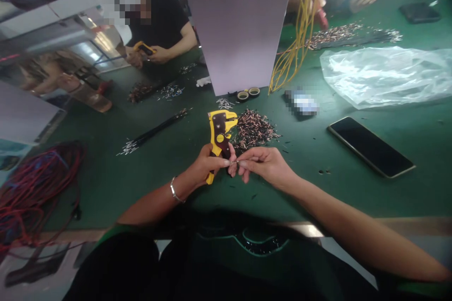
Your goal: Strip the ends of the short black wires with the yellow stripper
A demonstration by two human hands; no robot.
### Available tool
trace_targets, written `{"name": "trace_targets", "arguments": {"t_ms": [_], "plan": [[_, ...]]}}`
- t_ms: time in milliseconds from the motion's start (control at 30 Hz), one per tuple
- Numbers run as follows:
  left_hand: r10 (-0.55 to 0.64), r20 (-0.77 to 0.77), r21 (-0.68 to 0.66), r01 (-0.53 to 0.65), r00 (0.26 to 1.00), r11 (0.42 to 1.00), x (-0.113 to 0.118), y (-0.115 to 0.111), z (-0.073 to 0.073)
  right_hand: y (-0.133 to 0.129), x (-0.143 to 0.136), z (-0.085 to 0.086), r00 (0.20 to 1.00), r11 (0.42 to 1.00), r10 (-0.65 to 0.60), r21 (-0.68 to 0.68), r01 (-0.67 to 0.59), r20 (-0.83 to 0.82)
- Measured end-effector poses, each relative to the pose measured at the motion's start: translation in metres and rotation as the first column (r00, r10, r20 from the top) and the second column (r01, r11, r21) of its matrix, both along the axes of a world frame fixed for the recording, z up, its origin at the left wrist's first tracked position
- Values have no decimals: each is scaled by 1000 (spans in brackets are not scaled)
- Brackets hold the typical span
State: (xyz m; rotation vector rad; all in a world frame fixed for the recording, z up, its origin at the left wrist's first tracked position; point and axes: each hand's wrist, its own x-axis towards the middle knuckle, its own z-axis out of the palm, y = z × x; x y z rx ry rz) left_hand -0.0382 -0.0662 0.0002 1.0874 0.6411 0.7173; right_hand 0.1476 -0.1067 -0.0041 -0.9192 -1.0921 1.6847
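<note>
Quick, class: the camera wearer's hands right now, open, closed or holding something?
Left hand: closed around the yellow wire stripper.
Right hand: thumb and finger pinched on a thin piece, too small to identify.

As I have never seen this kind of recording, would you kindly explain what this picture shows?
Gladly. There is no machine here: a person works with bare hands, and the one picture comes from a camera worn on their head, looking forward and down.

The left hand holds a yellow-and-dark hand tool. The right hand pinches a thin piece at its fingertips, close to the left thumb; it is too small to identify.

On the green table, a pile of short wire pieces lies just beyond the hands. To the right are a phone and a clear plastic sheet or bag; to the left, a bundle of dark wires and tangled red cables.
</note>
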Motion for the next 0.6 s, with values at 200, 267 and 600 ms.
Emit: {"name": "trace_targets", "arguments": {"t_ms": [200,267,600], "plan": [[22,25,-23,-21,999,999,1,1,-2,1,2,-5,997,998,-56,-3,56,59],[13,41,-26,-12,999,1000,1,1,-3,1,3,-8,994,997,-80,-9,81,74],[-34,83,-110,43,996,993,-3,4,-9,4,9,-6,986,988,-154,9,154,66]]}}
